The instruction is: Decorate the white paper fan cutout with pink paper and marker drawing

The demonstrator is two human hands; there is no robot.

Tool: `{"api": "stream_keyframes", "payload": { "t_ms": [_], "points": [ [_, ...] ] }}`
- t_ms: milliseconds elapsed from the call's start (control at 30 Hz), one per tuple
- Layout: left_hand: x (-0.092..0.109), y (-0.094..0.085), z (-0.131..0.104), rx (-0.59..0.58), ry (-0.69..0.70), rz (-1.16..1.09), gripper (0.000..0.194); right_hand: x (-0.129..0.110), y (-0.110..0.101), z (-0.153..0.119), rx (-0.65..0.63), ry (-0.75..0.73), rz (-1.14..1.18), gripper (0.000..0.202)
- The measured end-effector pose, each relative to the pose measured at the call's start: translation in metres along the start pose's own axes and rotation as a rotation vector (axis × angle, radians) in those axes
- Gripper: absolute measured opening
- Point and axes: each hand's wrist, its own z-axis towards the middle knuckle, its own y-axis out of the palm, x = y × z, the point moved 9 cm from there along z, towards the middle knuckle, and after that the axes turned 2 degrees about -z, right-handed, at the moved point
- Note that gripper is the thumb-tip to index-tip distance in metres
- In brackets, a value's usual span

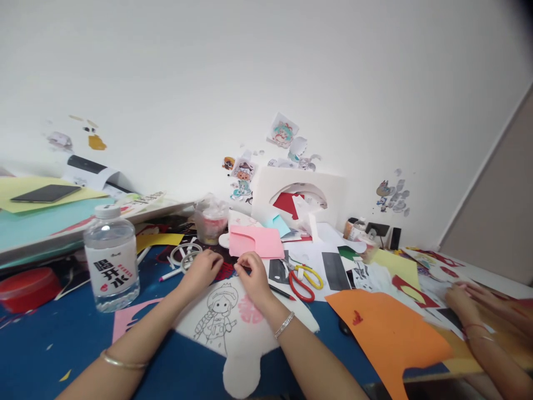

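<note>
A white fan-shaped sheet [270,333] lies on the blue table in front of me, with a line drawing of a braided girl [219,314] and a pink cut-paper shape [251,310]. My left hand [202,270] is over the sheet's upper left edge, fingers curled and pressed together; what they hold, if anything, is hidden. To its right, my right hand [252,278] pinches with thumb and index at the upper edge, over small red paper pieces [225,271]. Anything between those fingertips is too small to name. The two hands are slightly apart.
A water bottle [111,258] and red tub [29,289] stand left. Behind are a plastic cup [211,219], pink paper [266,243] and a tissue box [262,191]. Scissors [302,283] and orange paper [383,333] lie right. Another person's hands [470,305] are at far right.
</note>
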Motion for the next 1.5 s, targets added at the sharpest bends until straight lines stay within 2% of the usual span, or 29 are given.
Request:
{"api": "stream_keyframes", "payload": {
  "t_ms": [133, 233, 467, 667, 867, 1033, 1200, 1333, 1500],
  "points": [
    [0.026, 0.031, -0.007, -0.192, 0.018, -0.257, 0.035, 0.004, 0.002, -0.001, 0.000, 0.002, 0.022, 0.005],
    [0.032, 0.041, -0.013, -0.240, -0.013, -0.431, 0.035, 0.009, 0.002, -0.002, 0.016, 0.027, 0.072, 0.004],
    [0.026, 0.043, -0.015, -0.231, -0.085, -0.723, 0.030, 0.010, 0.006, -0.002, -0.017, 0.045, 0.135, 0.005],
    [0.029, 0.041, -0.016, -0.258, -0.093, -0.766, 0.028, 0.010, 0.002, 0.000, 0.005, 0.062, 0.142, 0.004],
    [0.027, 0.034, -0.013, -0.193, -0.094, -0.721, 0.028, 0.008, 0.000, 0.002, 0.004, 0.078, 0.207, 0.009],
    [0.020, 0.024, -0.008, -0.075, -0.077, -0.551, 0.027, 0.013, 0.001, 0.001, 0.013, 0.123, 0.248, 0.021],
    [0.028, 0.016, -0.008, 0.019, 0.011, -0.303, 0.022, 0.011, -0.001, 0.000, 0.018, 0.120, 0.080, 0.008],
    [0.035, 0.017, -0.011, 0.038, 0.079, -0.146, 0.021, 0.012, -0.001, -0.001, 0.024, 0.126, -0.035, 0.007],
    [0.044, 0.019, -0.015, 0.040, 0.184, 0.032, 0.023, 0.025, -0.001, -0.003, 0.061, 0.224, -0.106, 0.008]
  ]
}}
